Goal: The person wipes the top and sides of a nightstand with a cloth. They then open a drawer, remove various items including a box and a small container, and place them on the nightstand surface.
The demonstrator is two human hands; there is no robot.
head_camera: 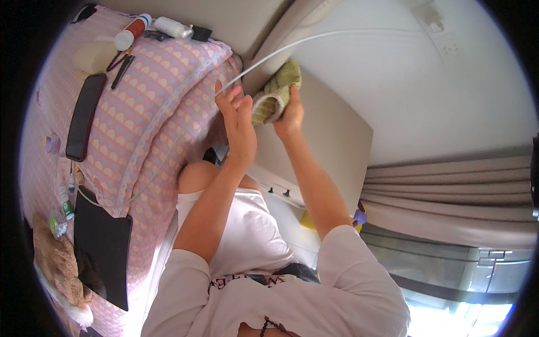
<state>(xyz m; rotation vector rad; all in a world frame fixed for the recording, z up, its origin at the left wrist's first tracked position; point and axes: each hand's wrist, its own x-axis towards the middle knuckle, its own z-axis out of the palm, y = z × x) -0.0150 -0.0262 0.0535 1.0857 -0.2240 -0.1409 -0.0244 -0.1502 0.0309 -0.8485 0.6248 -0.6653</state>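
Observation:
My right hand (292, 113) grips a green striped piece of soft fabric (281, 86) with a pale-edged opening, like a slipper or a mitt. It is held above the beige bedside cabinet (332, 122), close to the padded headboard edge (269, 54). To its left, my left hand (241, 130) is raised with fingers apart and nothing in its grasp. Its fingertips are near the fabric's opening; whether they touch it I cannot tell. A white cable (269, 57) crosses by the left fingers, and contact with it is unclear.
On the left, the pink patterned bed (139, 126) carries a phone (86, 118), a black tablet-like slab (103, 252), a pen (122, 72), bottles (172, 28) and a brown plush item (57, 257). Black knobs (286, 193) project from the cabinet. Curtains (446, 193) hang at right.

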